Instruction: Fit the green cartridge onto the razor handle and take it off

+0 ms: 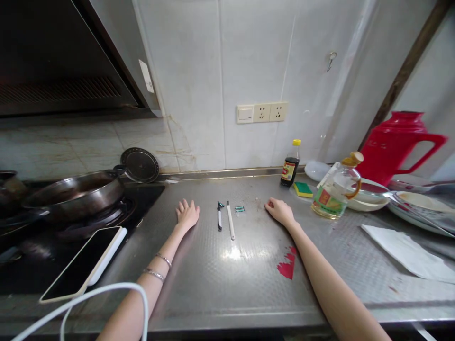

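Note:
My left hand lies palm down on the steel counter, fingers stretched out, holding nothing. My right hand rests on the counter with its fingers curled under; nothing shows in it. Between the hands lie a dark-handled razor, a thin white stick and a small teal razor cartridge. The razor is about a hand's width right of my left hand. The cartridge sits a little left of my right hand.
A phone on a white power bank with a white cable lies at front left, beside a wok on the stove. At right: soy sauce bottle, sponge, oil bottle, bowls, red thermos, paper towel.

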Tool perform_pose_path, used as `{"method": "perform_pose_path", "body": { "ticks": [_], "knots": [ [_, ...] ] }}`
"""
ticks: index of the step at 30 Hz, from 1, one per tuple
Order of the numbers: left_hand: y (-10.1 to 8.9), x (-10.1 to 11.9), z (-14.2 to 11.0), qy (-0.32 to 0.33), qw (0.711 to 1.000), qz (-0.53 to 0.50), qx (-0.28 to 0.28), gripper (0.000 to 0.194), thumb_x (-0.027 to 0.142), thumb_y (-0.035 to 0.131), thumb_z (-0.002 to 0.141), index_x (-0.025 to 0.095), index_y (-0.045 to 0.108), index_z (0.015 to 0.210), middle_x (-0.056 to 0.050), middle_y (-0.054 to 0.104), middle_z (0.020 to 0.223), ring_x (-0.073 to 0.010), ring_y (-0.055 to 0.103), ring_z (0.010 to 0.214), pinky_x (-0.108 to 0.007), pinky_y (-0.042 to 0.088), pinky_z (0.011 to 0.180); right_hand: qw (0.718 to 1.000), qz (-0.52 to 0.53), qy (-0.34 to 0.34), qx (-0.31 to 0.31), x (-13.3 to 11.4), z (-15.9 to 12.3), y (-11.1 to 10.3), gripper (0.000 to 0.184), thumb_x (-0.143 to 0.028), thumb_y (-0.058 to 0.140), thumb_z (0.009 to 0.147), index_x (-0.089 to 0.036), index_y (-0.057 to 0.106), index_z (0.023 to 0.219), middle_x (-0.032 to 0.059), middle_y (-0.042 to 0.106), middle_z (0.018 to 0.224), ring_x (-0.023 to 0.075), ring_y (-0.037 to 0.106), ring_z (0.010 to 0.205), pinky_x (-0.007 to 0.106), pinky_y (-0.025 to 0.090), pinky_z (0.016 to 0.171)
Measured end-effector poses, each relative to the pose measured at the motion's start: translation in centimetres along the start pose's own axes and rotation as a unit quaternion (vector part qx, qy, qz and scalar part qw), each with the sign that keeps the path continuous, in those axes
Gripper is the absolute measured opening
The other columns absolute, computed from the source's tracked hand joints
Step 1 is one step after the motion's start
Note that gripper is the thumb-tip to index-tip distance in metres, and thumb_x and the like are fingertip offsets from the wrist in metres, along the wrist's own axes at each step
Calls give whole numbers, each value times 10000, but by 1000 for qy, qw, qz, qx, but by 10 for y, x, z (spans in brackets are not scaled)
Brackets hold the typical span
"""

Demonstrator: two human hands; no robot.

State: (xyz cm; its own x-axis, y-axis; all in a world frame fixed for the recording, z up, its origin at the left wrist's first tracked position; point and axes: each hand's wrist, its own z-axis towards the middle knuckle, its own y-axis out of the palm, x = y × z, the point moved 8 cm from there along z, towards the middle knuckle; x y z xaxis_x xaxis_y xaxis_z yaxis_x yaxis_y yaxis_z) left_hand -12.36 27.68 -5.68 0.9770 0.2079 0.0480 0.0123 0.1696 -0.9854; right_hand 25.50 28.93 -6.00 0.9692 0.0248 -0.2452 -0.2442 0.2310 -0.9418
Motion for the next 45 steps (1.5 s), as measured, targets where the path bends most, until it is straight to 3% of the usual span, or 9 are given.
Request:
{"method": "perform_pose_path", "body": {
  "ticks": [3, 11, 15, 18, 22, 25, 28, 33, 45],
  "knots": [
    [9, 0, 2, 8, 1000, -7, -26, 534, 404, 249, 892, 130, 371, 1333, -236, 291, 1403, -394, 234, 1300, -524, 236, 985, 1000, 4, 4, -3, 1, 0, 0, 267, -386, 423, 833, -196, 610, 823, 69, 659, 792, 182, 588, 710, 233, 270, 516],
    [7, 0, 1, 7, 1000, -2, 5, 536, 395, 269, 885, 116, 384, 1328, -243, 332, 1379, -389, 273, 1283, -513, 247, 987, 1000, 30, 5, 7, 4, 1, 2, 250, -367, 425, 819, -194, 605, 800, 57, 655, 770, 170, 575, 696, 230, 256, 504],
    [-13, 8, -6, 17, 997, 15, 69, 549, 331, 360, 864, 85, 319, 1352, -238, 324, 1381, -365, 301, 1268, -445, 277, 987, 999, 43, 3, 14, 6, 3, 3, 235, -350, 436, 810, -186, 602, 778, 59, 650, 756, 161, 564, 682, 229, 246, 500],
    [-31, 24, -15, 58, 993, 3, 107, 458, 300, 385, 853, 103, 432, 1265, -202, 406, 1324, -319, 390, 1199, -387, 343, 935, 998, 58, -4, 23, 6, 3, 2, 226, -340, 446, 805, -181, 598, 751, 57, 644, 734, 153, 556, 674, 223, 245, 502],
    [-38, 50, -26, 110, 990, -64, 62, 313, 351, 360, 872, 186, 606, 971, -115, 604, 1050, -231, 543, 993, -303, 422, 775, 996, 82, -1, 34, 7, 2, 0, 206, -320, 461, 799, -177, 593, 733, 55, 639, 726, 143, 544, 661, 219, 241, 500],
    [-32, 63, -33, 99, 989, -106, -5, 351, 459, 395, 846, 201, 634, 845, -87, 661, 872, -212, 605, 814, -282, 416, 670, 995, 93, 1, 43, 7, 1, -2, 200, -332, 468, 795, -184, 584, 725, 47, 635, 720, 140, 533, 653, 217, 237, 497],
    [-28, 71, -40, 95, 987, -121, -41, 404, 539, 441, 794, 192, 644, 747, -96, 678, 831, -222, 616, 780, -275, 395, 638, 994, 97, -4, 58, 6, 0, -5, 201, -330, 460, 796, -189, 571, 705, 39, 628, 704, 139, 523, 648, 218, 233, 496],
    [-19, 76, -49, 99, 984, -123, -79, 442, 577, 468, 748, 182, 647, 667, -109, 681, 788, -240, 625, 753, -271, 382, 602, 992, 107, -5, 66, 6, -1, -6, 189, -318, 462, 789, -186, 562, 697, 36, 620, 691, 134, 517, 635, 217, 227, 493],
    [-11, 82, -51, 113, 986, -97, -70, 293, 406, 489, 753, 176, 667, 717, -120, 680, 814, -249, 632, 777, -290, 405, 626, 991, 110, -23, 78, 4, -1, -7, 193, -315, 463, 785, -183, 550, 675, 36, 616, 667, 129, 514, 614, 219, 225, 493]
  ]
}}
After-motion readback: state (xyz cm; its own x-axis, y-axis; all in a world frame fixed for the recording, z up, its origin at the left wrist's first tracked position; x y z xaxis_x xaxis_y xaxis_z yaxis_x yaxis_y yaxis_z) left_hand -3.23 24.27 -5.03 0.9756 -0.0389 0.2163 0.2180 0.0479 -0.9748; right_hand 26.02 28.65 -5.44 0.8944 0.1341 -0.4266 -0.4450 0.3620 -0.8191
